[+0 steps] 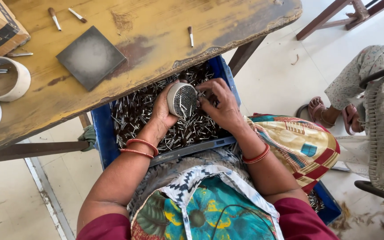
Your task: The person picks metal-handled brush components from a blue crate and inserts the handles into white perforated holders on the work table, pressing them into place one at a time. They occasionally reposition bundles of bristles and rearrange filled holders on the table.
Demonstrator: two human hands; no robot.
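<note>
Head view: perforated disc (pixel 182 99) in left hand (pixel 163 109) grip.

Round perforated metal disc (pixel 182 99), grey, several pins seated in its holes, tilted face-up above blue crate (pixel 104 129) of loose pins (pixel 134 113).

1. Left hand (pixel 163 109): forearm extended forward, wrist bent, fingers curled in a closed grasp.
2. Right hand (pixel 221 106): forearm angled inward, palm down, fingertips (pixel 201 94) pinched beside the left hand.
</note>
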